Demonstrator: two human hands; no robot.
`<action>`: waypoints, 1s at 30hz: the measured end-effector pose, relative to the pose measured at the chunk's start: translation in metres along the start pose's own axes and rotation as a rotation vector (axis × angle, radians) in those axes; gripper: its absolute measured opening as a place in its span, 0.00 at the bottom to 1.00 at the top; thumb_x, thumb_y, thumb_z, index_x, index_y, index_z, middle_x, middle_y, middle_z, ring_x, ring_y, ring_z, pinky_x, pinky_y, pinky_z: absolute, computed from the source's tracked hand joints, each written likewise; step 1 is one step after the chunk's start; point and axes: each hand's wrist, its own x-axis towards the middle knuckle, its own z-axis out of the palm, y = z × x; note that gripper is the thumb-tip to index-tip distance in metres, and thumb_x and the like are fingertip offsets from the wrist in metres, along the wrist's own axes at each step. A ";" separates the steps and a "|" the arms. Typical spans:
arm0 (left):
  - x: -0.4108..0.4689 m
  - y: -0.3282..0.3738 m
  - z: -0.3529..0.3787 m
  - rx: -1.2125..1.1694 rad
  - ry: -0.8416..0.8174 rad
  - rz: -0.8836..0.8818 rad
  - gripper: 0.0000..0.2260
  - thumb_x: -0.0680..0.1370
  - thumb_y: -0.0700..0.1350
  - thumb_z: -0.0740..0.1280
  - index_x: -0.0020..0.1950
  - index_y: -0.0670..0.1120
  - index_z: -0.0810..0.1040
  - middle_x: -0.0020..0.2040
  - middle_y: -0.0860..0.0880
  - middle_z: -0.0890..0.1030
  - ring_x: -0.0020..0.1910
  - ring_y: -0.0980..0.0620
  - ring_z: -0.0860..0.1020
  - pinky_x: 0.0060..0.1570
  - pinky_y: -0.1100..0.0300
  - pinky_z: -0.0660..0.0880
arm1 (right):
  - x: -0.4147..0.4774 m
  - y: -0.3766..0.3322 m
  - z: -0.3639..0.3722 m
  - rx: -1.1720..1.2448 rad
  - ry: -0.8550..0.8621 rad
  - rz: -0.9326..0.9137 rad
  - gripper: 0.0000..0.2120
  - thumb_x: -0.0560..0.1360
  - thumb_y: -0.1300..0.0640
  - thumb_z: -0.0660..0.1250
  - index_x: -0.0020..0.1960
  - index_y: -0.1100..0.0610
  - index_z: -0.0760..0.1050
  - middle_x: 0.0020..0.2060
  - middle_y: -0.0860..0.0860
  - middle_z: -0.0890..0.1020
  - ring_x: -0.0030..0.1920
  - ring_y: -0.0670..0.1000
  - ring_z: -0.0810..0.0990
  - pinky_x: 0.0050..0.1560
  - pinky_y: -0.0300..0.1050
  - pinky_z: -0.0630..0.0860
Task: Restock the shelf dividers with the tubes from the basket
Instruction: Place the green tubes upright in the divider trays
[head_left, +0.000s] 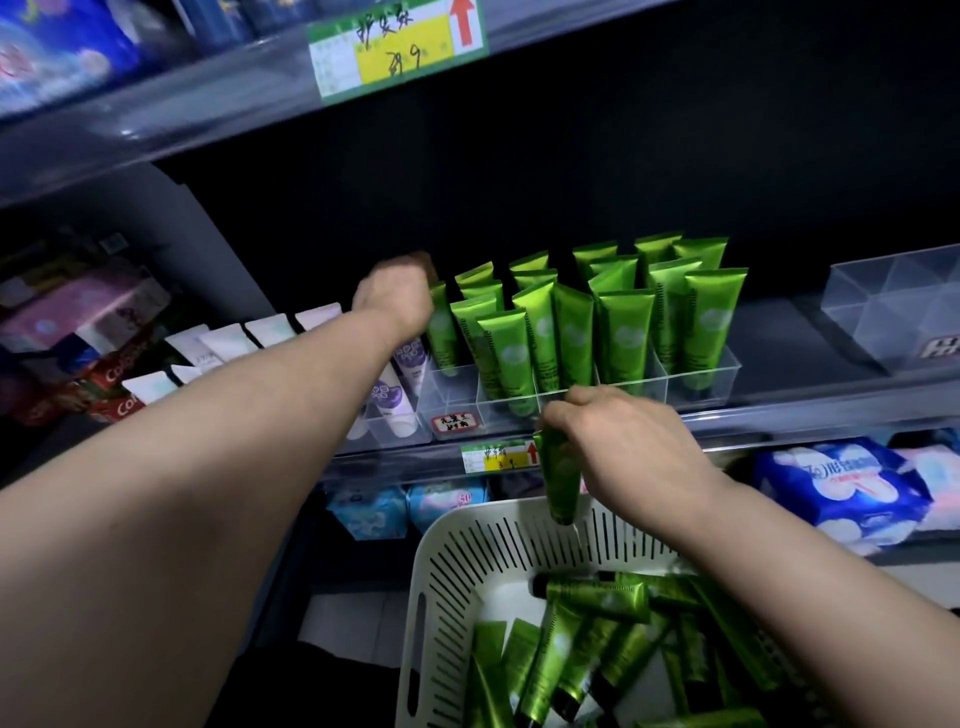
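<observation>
**Green tube pinched above basket, other hand deep in the dividers**

Right hand (628, 447): fingertips closed on the crimped top of a green tube (560, 480), cap hanging down, held just above the far rim of the white slotted basket (447, 561) and just in front of the shelf's front edge. Left hand (396, 296): blurred, reaching onto the shelf at the left end of the clear divider tray (701, 371), against the leftmost standing tubes (571, 322); finger state impossible to tell. Divider tray near the shelf's front edge, packed with upright green tubes, front-left compartment bare. More green tubes (597, 654) piled loose in the basket bottom. White tubes (228, 343) in rows toward the shelf's left.
</observation>
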 end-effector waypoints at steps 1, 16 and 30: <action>-0.001 0.000 0.000 -0.009 0.004 0.005 0.18 0.76 0.37 0.60 0.65 0.46 0.74 0.64 0.40 0.76 0.62 0.39 0.75 0.58 0.52 0.73 | 0.000 0.000 0.000 0.002 -0.005 0.000 0.19 0.76 0.61 0.61 0.64 0.46 0.69 0.53 0.47 0.75 0.59 0.52 0.74 0.41 0.42 0.63; -0.162 -0.015 0.010 -0.332 0.140 0.185 0.12 0.80 0.37 0.61 0.58 0.50 0.78 0.58 0.48 0.79 0.57 0.48 0.76 0.56 0.53 0.74 | -0.013 -0.021 -0.010 -0.054 0.003 -0.014 0.21 0.73 0.61 0.64 0.63 0.45 0.71 0.52 0.47 0.76 0.56 0.52 0.75 0.46 0.47 0.74; -0.176 -0.049 0.068 -0.014 -0.524 0.207 0.10 0.77 0.44 0.64 0.58 0.48 0.77 0.60 0.45 0.78 0.57 0.43 0.77 0.55 0.51 0.76 | 0.105 -0.077 -0.054 -0.186 0.384 -0.023 0.15 0.75 0.61 0.64 0.61 0.52 0.72 0.51 0.52 0.77 0.53 0.58 0.76 0.43 0.50 0.68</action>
